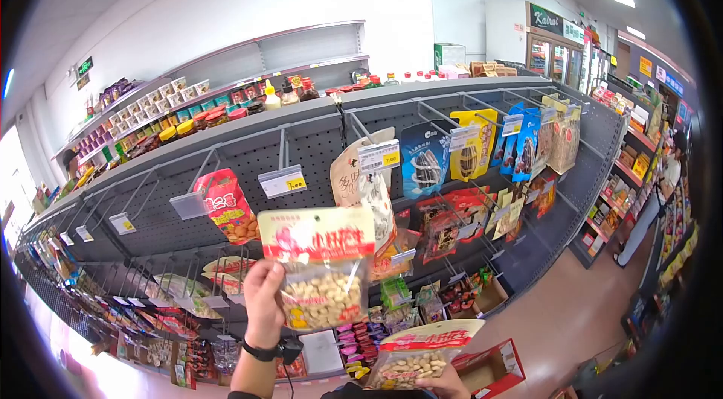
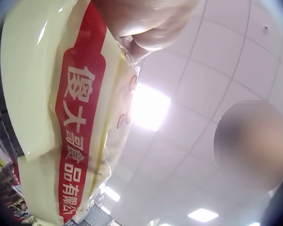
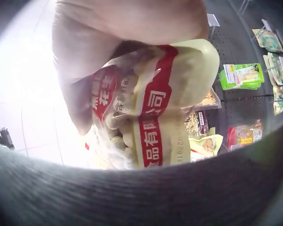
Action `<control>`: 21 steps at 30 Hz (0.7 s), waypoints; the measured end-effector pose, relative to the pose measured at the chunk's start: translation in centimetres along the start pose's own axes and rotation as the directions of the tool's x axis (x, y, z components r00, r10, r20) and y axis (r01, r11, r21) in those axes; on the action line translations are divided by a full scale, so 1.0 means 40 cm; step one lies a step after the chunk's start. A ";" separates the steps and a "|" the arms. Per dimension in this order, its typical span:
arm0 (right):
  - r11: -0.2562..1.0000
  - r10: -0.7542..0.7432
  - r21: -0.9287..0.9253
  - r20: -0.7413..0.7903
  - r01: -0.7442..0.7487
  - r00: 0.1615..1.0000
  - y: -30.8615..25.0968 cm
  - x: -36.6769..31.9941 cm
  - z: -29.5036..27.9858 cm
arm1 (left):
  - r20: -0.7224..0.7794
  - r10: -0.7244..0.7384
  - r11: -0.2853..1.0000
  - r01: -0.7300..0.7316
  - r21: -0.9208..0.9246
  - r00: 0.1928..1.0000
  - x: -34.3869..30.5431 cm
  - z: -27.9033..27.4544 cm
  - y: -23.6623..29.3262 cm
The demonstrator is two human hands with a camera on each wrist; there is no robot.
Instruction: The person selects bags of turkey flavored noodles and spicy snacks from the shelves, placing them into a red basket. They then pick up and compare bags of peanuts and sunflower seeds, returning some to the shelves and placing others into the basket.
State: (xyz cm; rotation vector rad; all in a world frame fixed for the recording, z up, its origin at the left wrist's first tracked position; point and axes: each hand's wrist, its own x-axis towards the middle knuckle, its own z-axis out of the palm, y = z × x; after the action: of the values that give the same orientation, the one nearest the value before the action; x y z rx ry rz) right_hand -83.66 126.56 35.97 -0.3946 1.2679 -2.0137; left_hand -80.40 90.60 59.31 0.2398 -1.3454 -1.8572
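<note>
In the head view my left hand (image 1: 263,301) pinches the left edge of a cream and red bag of peanuts (image 1: 322,300), held upright before the rack. Lower down, my right hand (image 1: 446,384) grips a similar peanut bag (image 1: 413,366), tilted, near the bottom edge. The left wrist view has that hand (image 2: 146,19) at the top, on the back of its bag (image 2: 80,113). Fingers of my right hand (image 3: 127,28) curl round the other bag (image 3: 151,108) in the right wrist view.
Behind the bags stands a grey pegboard rack (image 1: 309,139) with hooks and price tags. A red snack bag (image 1: 227,207) hangs at left, blue (image 1: 424,162) and yellow bags (image 1: 473,144) at right. A red carton (image 1: 493,376) is low down. A person (image 1: 651,199) stands in the right aisle.
</note>
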 end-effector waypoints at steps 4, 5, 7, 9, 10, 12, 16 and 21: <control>0.951 -0.012 0.310 0.045 -0.003 0.999 -0.132 0.021 0.069 | 0.105 -0.050 0.968 0.022 0.250 0.993 -0.149 0.002 -0.077; 0.950 -0.032 0.312 0.065 0.011 0.997 -0.146 0.024 0.074 | 0.122 -0.158 0.950 0.117 0.290 0.980 -0.189 0.013 -0.084; 0.946 -0.069 0.322 0.093 0.036 0.993 -0.133 0.005 0.075 | 0.246 -0.222 0.946 0.147 0.291 0.944 -0.250 0.034 -0.143; 0.954 -0.156 0.275 0.111 0.121 0.981 -0.057 -0.011 0.018 | 0.309 -0.191 0.980 0.165 0.108 0.932 -0.311 0.034 -0.259; 0.931 -0.073 0.365 0.114 0.027 0.991 -0.079 -0.032 0.050 | 0.333 -0.285 0.959 0.263 0.110 0.899 -0.339 0.040 -0.287; 0.940 0.001 0.341 0.068 -0.024 0.998 -0.129 -0.017 0.055 | 0.405 -0.356 0.927 0.374 0.039 0.842 -0.353 0.054 -0.319; 0.988 0.049 0.151 -0.120 -0.030 0.992 -0.096 -0.047 0.046 | 0.569 -0.397 0.859 0.509 -0.044 0.720 -0.372 0.080 -0.359; 0.994 0.025 0.107 -0.248 0.002 0.968 -0.052 -0.071 0.042 | 0.452 -0.604 0.796 0.479 0.369 0.656 -0.372 0.135 -0.356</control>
State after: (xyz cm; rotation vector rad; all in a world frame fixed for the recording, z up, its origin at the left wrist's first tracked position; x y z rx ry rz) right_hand -81.55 128.03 38.90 -0.0835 1.2992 -2.1611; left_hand -80.85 106.28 44.92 0.2514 -2.0645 -2.4004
